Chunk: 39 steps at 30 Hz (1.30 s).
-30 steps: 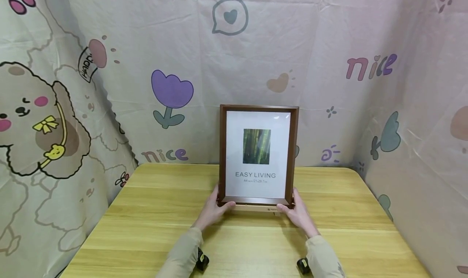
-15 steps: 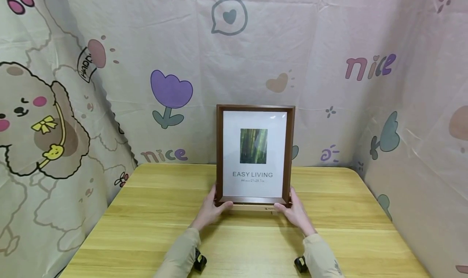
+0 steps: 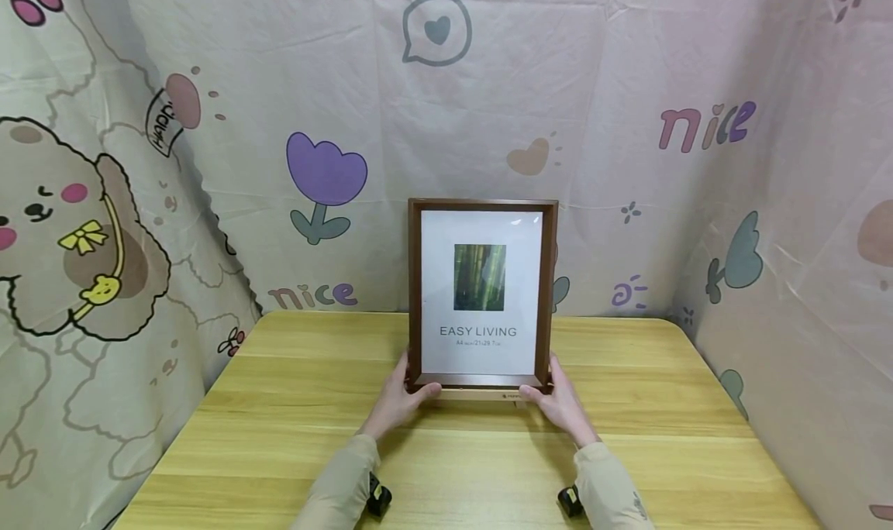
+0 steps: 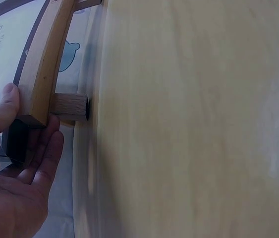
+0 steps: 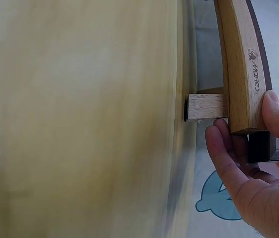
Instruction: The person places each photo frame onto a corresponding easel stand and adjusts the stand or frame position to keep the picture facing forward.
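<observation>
A brown picture frame (image 3: 484,359) with a white "EASY LIVING" sheet and a green forest picture stands upright on the pale wooden ledge (image 3: 474,395) of a small easel. At the lower left corner my left hand (image 3: 396,400) grips ledge and frame, thumb in front and fingers behind. My right hand (image 3: 558,404) holds the lower right corner the same way. Both wrist views show a short wooden easel foot (image 4: 71,105) with a dark end cap at the tabletop. The ledge (image 5: 248,84) carries a printed logo. The frame hides the rest of the easel.
The light wood table (image 3: 279,437) reaches back to a printed fabric curtain (image 3: 446,127), which also hangs at both sides. A black device (image 3: 378,497) sits by the left sleeve and another black device (image 3: 570,501) by the right one.
The picture frame, the easel ledge and both hands have shifted slightly to the left along the table. Both hands keep the same hold.
</observation>
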Available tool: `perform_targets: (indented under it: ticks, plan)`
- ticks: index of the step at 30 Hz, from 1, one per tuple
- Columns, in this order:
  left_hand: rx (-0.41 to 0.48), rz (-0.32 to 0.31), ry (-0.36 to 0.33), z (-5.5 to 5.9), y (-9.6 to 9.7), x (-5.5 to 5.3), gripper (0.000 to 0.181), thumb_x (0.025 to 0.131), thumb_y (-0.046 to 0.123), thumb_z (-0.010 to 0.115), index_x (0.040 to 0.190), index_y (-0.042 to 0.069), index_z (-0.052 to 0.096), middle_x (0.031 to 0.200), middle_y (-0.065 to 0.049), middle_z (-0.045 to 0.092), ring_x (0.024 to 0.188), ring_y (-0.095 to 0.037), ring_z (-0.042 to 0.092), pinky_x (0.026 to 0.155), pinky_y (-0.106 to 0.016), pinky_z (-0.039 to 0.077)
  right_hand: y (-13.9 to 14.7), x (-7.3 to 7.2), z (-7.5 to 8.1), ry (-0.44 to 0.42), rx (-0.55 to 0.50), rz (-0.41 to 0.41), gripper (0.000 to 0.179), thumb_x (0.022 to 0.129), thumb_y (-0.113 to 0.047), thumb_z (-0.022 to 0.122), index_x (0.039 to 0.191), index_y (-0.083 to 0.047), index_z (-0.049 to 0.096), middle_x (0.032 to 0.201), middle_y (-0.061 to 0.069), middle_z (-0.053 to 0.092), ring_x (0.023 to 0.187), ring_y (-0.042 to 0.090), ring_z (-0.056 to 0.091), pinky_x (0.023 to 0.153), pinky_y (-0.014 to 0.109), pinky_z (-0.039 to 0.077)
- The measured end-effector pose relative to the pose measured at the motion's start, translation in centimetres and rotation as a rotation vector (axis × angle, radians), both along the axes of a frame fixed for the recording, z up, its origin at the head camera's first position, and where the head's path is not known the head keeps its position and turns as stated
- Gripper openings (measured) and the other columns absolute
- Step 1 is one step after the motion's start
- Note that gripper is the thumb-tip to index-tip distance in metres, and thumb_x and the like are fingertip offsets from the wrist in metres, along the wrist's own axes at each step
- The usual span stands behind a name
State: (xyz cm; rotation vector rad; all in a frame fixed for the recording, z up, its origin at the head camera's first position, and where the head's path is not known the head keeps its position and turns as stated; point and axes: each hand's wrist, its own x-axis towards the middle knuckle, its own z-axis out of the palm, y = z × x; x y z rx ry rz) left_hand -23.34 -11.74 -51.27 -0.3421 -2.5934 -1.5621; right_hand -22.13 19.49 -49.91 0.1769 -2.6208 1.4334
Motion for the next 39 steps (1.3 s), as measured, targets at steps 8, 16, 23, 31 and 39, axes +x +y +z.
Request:
perform_targets:
  ticks: [8, 16, 23, 31, 39]
  plan:
    - [-0.014, 0.003, 0.010, 0.00, -0.20, 0.02, 0.102, 0.088, 0.035, 0.078, 0.161, 0.001, 0.015, 0.148, -0.032, 0.047, 0.135, -0.046, 0.050, 0.112, -0.060, 0.042, -0.26, 0.11, 0.00, 0.031, -0.009, 0.015, 0.086, 0.086, -0.012, 0.077, 0.156, -0.005, 0.028, 0.122, 0.031, 0.065, 0.111, 0.043, 0.065, 0.100, 0.060, 0.050]
    - [-0.007, 0.015, -0.008, 0.03, -0.32, 0.06, 0.100, 0.088, 0.034, 0.077, 0.161, 0.003, 0.016, 0.144, -0.030, 0.053, 0.133, -0.044, 0.053, 0.112, -0.058, 0.043, -0.54, 0.03, 0.13, 0.011, -0.011, 0.016, 0.083, 0.087, -0.012, 0.077, 0.156, -0.007, 0.029, 0.120, 0.029, 0.066, 0.111, 0.042, 0.065, 0.101, 0.059, 0.050]
    - [-0.023, 0.015, -0.024, 0.08, -0.45, 0.05, 0.100, 0.090, 0.036, 0.075, 0.161, 0.001, 0.014, 0.156, -0.031, 0.039, 0.140, -0.047, 0.044, 0.114, -0.060, 0.039, -0.69, -0.19, 0.02, -0.040, -0.018, 0.012, 0.085, 0.088, -0.008, 0.075, 0.157, -0.010, 0.026, 0.125, 0.029, 0.064, 0.117, 0.043, 0.062, 0.105, 0.059, 0.048]
    - [-0.011, 0.004, -0.006, 0.13, -0.64, 0.04, 0.101, 0.089, 0.034, 0.076, 0.161, 0.000, 0.013, 0.159, -0.030, 0.034, 0.142, -0.047, 0.042, 0.114, -0.059, 0.040, -0.73, -0.32, 0.03, -0.026, -0.019, 0.010, 0.083, 0.088, -0.008, 0.075, 0.156, -0.009, 0.028, 0.127, 0.030, 0.063, 0.117, 0.045, 0.062, 0.105, 0.060, 0.048]
    - [0.003, 0.010, -0.006, -0.02, -0.73, -0.03, 0.100, 0.089, 0.034, 0.077, 0.161, 0.003, 0.014, 0.158, -0.028, 0.037, 0.141, -0.046, 0.044, 0.113, -0.060, 0.041, -0.86, -0.42, -0.03, -0.024, -0.012, 0.007, 0.080, 0.087, -0.008, 0.076, 0.154, -0.010, 0.032, 0.124, 0.028, 0.066, 0.115, 0.042, 0.064, 0.105, 0.060, 0.047]
